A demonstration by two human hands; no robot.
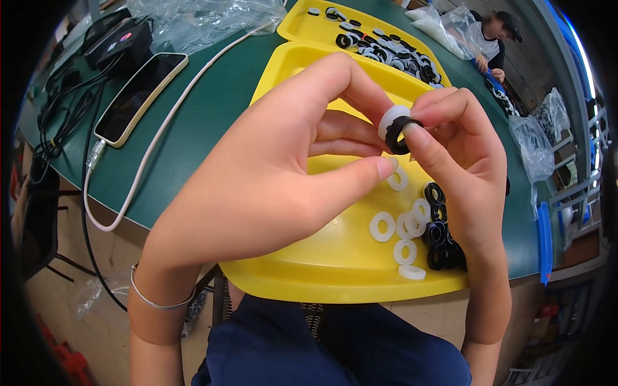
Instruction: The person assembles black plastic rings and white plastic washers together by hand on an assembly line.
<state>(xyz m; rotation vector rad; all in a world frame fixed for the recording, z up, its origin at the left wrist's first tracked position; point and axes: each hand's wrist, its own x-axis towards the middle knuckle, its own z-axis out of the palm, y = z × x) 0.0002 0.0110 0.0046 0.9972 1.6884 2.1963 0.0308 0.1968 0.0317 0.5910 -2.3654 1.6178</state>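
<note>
Above the near yellow tray [322, 273], my two hands meet at a white ring [390, 118] and a black ring [394, 143] set face to face. My left hand [283, 174] grips the white ring, its index finger at the top and its thumb just below. Thumb and fingers of my right hand [460, 141] pinch the black ring from the right. Under them, several loose white rings [382, 226] lie on the tray. A cluster of black rings [438, 235] sits beside these, partly covered by my right wrist.
A second yellow tray [299, 22] behind holds many black and white rings. On the green table [174, 128] at left lie a phone [141, 96] with a white cable, black cords and clear plastic bags [199, 22]. Another person [492, 45] works at the far right.
</note>
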